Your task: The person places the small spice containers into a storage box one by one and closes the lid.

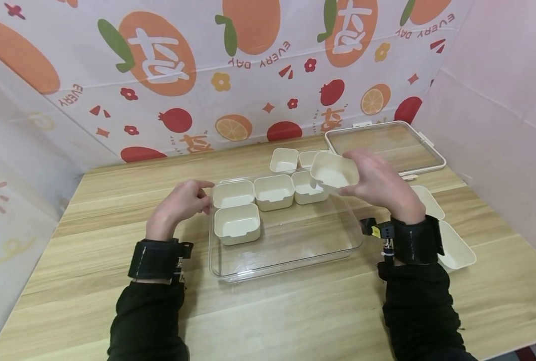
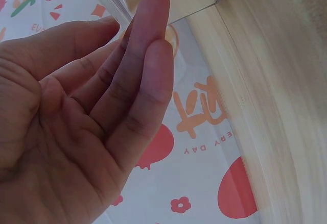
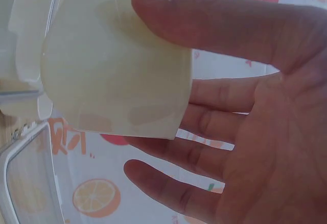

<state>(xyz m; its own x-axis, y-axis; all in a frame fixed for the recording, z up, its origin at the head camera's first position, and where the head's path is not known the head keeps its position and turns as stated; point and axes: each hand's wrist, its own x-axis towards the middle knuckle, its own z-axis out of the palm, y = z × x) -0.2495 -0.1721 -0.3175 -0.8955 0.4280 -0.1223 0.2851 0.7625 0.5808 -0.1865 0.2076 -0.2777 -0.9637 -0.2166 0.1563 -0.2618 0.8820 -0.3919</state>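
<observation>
A clear plastic tray (image 1: 290, 240) lies on the table, with several small cream boxes (image 1: 237, 224) standing along its back and left side. My right hand (image 1: 376, 178) pinches another cream box (image 1: 335, 170) between thumb and fingers, tilted above the tray's back right part. In the right wrist view the thumb presses one wall of this box (image 3: 117, 60), with fingers on the far side. At the tray's back left corner is my left hand (image 1: 184, 200), its index finger reaching to the rim. The left wrist view shows its fingers (image 2: 148, 76) loosely bent beside the clear wall, gripping nothing visible.
Two cream boxes (image 1: 284, 160) stand behind the tray. A clear lid with a white frame (image 1: 385, 145) lies at the back right. More cream boxes (image 1: 455, 245) sit to the right, partly behind my right wrist. A fruit-print cloth (image 1: 258, 100) hangs behind the wooden table (image 1: 92, 225).
</observation>
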